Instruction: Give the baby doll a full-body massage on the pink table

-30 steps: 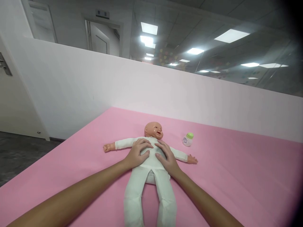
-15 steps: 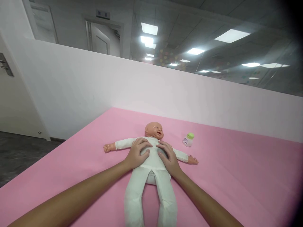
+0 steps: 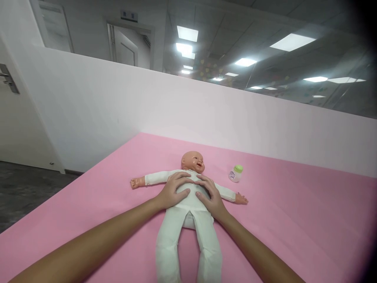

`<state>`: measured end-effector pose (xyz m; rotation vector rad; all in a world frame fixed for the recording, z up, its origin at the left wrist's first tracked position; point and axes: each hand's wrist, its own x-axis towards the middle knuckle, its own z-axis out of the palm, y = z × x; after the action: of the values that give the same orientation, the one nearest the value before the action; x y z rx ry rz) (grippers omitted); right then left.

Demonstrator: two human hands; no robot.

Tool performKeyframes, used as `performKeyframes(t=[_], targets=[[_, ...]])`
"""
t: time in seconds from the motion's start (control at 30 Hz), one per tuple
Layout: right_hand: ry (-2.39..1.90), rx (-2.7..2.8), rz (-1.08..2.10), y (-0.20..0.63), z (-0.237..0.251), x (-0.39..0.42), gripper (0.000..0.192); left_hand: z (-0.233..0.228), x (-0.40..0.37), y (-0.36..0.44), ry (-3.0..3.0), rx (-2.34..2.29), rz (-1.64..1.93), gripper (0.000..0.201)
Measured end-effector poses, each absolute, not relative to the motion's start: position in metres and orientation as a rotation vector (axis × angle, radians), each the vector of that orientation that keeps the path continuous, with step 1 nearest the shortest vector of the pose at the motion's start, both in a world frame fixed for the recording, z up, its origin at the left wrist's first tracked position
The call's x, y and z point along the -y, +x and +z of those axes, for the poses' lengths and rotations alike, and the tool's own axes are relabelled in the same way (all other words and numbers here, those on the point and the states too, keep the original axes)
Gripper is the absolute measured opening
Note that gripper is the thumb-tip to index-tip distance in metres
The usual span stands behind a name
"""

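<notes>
A baby doll (image 3: 192, 202) with a white cloth body lies on its back, arms spread wide and its head turned to the right. Flat on the left of its chest rests my left hand (image 3: 174, 192), open, fingers apart and pointing inward. My right hand (image 3: 211, 196) lies open on the other side of the chest, its thumb spread from the fingers. The fingertips of both hands nearly meet at the middle. Beyond the doll's right-hand arm stands a small clear bottle (image 3: 236, 174) with a green cap and a printed label.
The doll and bottle are on a pink-covered table (image 3: 282, 220). A low white wall (image 3: 206, 106) runs along its far side. At the left is a door (image 3: 23, 118) with a metal handle, above a dark floor (image 3: 26, 192).
My left hand has slid slightly inward across the chest, toward the right hand. The right hand has hardly moved, and the view has shifted a little.
</notes>
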<state>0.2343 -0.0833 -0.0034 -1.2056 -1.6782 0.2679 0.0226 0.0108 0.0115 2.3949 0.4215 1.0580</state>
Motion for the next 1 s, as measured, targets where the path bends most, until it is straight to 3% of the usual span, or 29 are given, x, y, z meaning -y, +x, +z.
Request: performKeyframes(t=[1.0], targets=[[-1.218,1.655,0.281,0.2356,-0.0063,0.081,0.023,0.0119,-0.0108,0.0229,2.38,-0.424,1.033,0.033]])
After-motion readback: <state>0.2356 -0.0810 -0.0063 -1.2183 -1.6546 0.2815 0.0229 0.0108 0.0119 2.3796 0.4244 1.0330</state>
